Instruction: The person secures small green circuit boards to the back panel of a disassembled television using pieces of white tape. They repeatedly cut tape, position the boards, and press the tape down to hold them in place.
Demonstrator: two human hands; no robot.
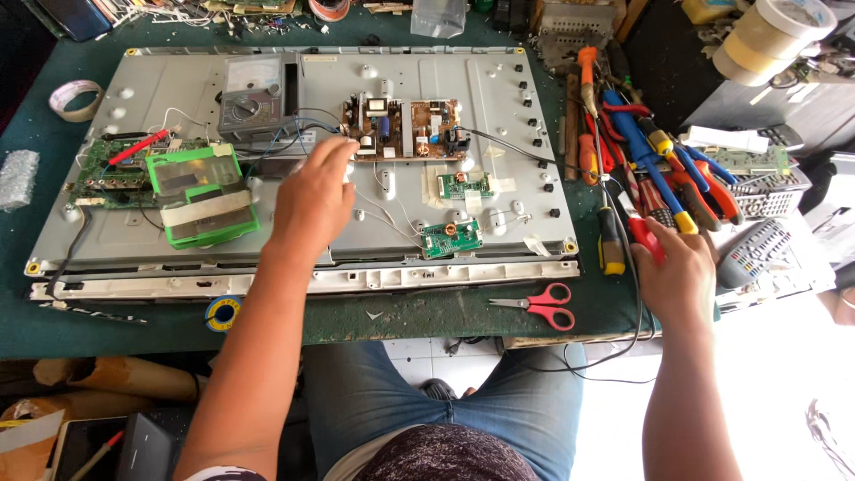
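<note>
Fingers (337, 153) of the left hand (312, 200) stretch forward, held close together and nearly flat, with their tips resting on the metal back of the television panel (178, 80), just left of the brown power board (405, 129) and touching the thin wires (294, 134) that run there. They clamp on nothing that can be seen. The hand points away from the person, toward the far right, and the forearm runs up from the near edge.

At the right, the right hand (681, 272) lies palm down at the near end of the heap of hand tools (650, 160). Its fingers are slightly curled and close together over a red handle (643, 233); whether they grip it cannot be told.

The panel lies flat on the green table (427, 316), its long axis running left to right, back side up. Left of the left hand sit an analogue multimeter (251, 102), a green main board (107, 174) and a green plastic frame (200, 196). 2 small green boards (451, 236) lie to the right of the hand. Red scissors (543, 305) rest on the near table edge, blades pointing left. A tape roll (76, 98) lies at the far left.
</note>
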